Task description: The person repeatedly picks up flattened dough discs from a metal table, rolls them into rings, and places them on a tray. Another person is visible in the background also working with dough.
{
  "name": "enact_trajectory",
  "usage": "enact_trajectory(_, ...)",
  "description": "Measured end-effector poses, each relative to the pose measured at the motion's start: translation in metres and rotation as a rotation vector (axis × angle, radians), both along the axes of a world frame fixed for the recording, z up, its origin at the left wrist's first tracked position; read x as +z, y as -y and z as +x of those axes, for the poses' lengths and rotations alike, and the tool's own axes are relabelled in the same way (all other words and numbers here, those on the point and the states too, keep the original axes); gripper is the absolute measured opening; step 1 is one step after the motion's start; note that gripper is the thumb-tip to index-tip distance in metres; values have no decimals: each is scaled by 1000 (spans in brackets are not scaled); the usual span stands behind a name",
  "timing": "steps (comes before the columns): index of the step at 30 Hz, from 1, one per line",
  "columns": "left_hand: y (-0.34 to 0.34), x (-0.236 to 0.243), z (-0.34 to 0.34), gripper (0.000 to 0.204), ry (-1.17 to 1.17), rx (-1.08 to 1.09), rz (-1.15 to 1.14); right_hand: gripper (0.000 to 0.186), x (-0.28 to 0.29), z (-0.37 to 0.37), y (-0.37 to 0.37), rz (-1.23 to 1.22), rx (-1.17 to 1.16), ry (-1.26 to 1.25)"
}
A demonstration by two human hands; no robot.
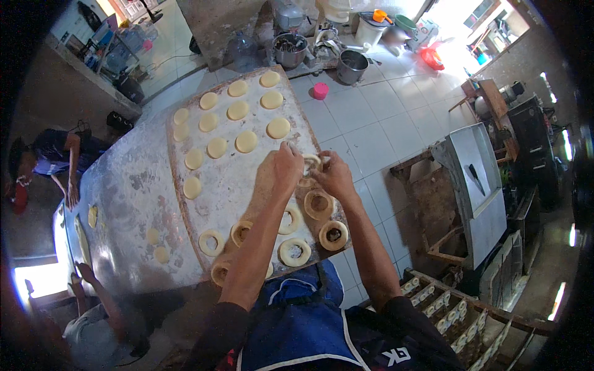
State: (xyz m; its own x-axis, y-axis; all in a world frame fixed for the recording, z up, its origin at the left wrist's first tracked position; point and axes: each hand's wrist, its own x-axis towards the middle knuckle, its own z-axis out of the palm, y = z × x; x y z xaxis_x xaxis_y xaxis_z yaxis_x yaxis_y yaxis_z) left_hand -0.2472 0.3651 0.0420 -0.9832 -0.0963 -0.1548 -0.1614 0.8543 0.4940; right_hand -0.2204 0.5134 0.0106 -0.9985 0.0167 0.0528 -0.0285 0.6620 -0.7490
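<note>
Between my two hands is a pale dough ring [312, 159], held above the right edge of a floured wooden board [213, 176]. My left hand [288, 168] is closed at the ring's left side, and my right hand [335, 175] grips its right side with bent fingers. Below them on the board lie several more rings, among them a pale dough ring [294, 252] and a shaded one [318, 204] close to my right wrist. My left forearm partly covers some of them. Flat round dough discs [246, 141] stand in loose rows across the far part of the board.
The board rests on a large table [133, 185]. At its left, two people work near a dough strip [81, 238]. A metal-topped stand [473, 185] is at the right, and a rack [458, 315] holding rings is lower right. Mixer bowls [290, 51] and a pink cup [320, 91] are beyond.
</note>
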Motion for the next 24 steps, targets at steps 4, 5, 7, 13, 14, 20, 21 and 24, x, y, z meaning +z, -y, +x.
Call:
enact_trajectory(4,13,-15,-1,24,-126,-102,147,51,-16,6,-4,53,-14,40)
enact_trajectory(5,17,-18,2,25,-195,-160,158,52,-16,9,-4,51,1,61)
enact_trajectory(7,25,-21,9,27,-189,-216,112,45,-11,19,-1,49,-26,6)
enact_trajectory(13,70,-26,46,29,-558,-52,366,36,9,29,73,80,63,-337)
enact_trajectory(14,95,-29,60,30,-580,-34,404,36,9,30,91,20,116,-343)
enact_trajectory(20,281,-47,192,19,-609,391,189,32,-23,13,280,252,408,-183)
enact_trajectory(21,309,-47,219,17,-603,445,165,34,-25,12,298,297,380,-214)
enact_trajectory(24,372,-42,300,14,-466,743,161,36,-18,14,332,388,404,-142)
